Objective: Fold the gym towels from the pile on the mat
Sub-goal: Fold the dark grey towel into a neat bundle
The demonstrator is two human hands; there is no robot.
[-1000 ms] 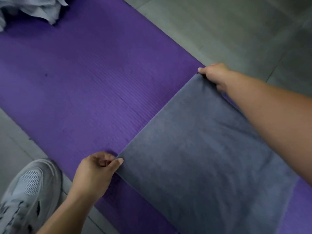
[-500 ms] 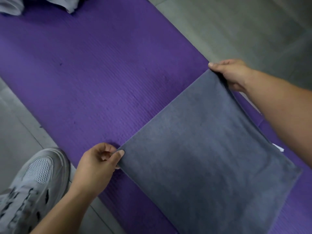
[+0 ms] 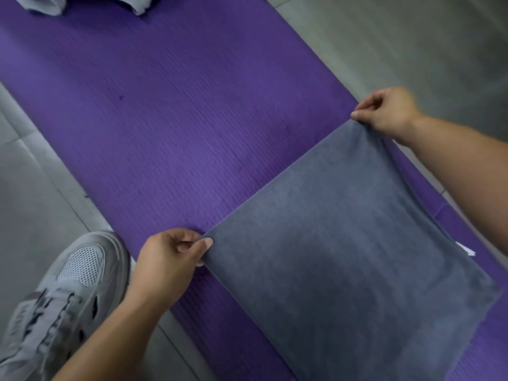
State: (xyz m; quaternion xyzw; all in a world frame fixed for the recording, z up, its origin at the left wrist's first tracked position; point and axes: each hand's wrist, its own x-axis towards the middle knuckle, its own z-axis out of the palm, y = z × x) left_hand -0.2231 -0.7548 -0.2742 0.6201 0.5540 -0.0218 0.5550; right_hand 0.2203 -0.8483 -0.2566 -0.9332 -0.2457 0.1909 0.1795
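Hands (image 3: 167, 259) (image 3: 387, 111) pinch grey towel (image 3: 343, 257) corners, grip closed.

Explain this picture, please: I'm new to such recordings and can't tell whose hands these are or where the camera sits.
No machine here: a person wears a camera on the head, looking down at their own hands. The left hand and the right hand each pinch a corner of a grey towel that spreads over a purple mat on a grey floor. Pale towels lie at the mat's far end, mostly out of frame. A grey shoe rests beside the mat.
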